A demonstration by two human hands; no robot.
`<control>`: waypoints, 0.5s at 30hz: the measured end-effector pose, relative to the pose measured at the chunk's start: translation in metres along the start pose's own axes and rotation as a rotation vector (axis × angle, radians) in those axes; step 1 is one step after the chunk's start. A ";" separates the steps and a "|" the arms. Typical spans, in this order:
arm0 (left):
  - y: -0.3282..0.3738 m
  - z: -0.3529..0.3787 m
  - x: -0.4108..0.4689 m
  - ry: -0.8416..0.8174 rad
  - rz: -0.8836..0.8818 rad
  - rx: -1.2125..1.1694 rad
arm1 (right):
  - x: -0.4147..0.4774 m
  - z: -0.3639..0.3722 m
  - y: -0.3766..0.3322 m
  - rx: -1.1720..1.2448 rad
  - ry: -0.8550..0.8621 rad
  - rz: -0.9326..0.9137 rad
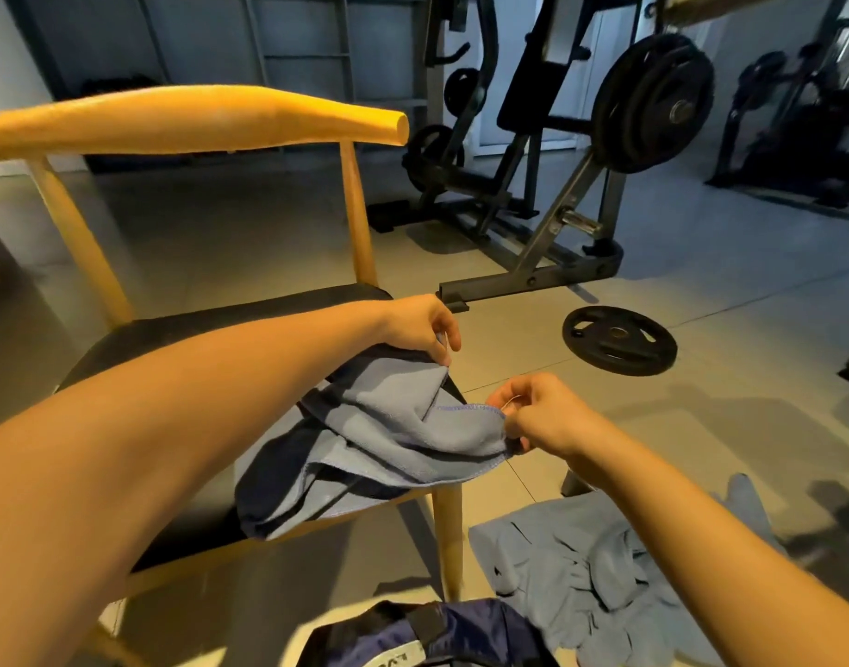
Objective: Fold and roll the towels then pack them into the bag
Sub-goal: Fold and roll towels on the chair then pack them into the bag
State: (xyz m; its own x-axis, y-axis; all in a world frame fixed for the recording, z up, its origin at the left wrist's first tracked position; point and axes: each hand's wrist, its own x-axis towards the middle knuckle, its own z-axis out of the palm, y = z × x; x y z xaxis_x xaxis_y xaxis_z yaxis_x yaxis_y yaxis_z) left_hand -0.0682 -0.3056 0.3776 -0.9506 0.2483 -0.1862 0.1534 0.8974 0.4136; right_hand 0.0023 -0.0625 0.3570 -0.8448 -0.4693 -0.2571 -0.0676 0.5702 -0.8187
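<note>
- Two hands work one blue-grey towel [389, 426] above the front right corner of a wooden chair [196, 117], which has a dark seat pad and a curved pale-wood back rail.
- The left hand [422, 329] reaches across the seat. Its fingers are curled downward, and thumb and fingertips pinch a far corner of the towel just above the seat's edge.
- The right hand [538, 416] is off the chair's front edge, over the tiled floor. Thumb and forefinger pinch the end of the towel's stitched hem, and the other fingers are curled in.
- The hem runs from a fold below the left hand across to the right hand's pinch.
- The rest of the towel lies crumpled on the seat, with folds draping over the front edge. Darker navy cloth shows beneath it; whether this is a second towel cannot be told.
- Several floor towels [595, 570] of the same blue-grey lie rumpled together on the tiles, right of the chair's front leg and under the right forearm.
- A navy bag [461, 633] sits at the bottom edge, just left of the floor towels. It has a white label whose letters are cut off.
- In the background, a weight machine [557, 185] is loaded with black plates. A single weight plate [620, 340] lies flat on the floor beyond the hands.
</note>
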 end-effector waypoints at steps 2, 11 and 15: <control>-0.005 -0.003 0.001 -0.006 -0.031 0.079 | 0.001 0.000 0.000 -0.001 -0.001 0.002; -0.001 -0.002 0.003 -0.171 -0.095 0.051 | -0.006 -0.008 0.000 -0.008 0.033 -0.008; 0.005 -0.001 -0.001 -0.073 -0.058 0.022 | -0.009 -0.013 -0.002 0.002 0.051 -0.021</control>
State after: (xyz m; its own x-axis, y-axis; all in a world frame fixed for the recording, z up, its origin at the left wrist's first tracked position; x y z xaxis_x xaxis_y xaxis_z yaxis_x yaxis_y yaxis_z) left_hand -0.0666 -0.3019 0.3810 -0.9359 0.2213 -0.2740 0.1057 0.9186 0.3808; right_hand 0.0036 -0.0504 0.3674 -0.8693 -0.4457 -0.2135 -0.0841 0.5591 -0.8248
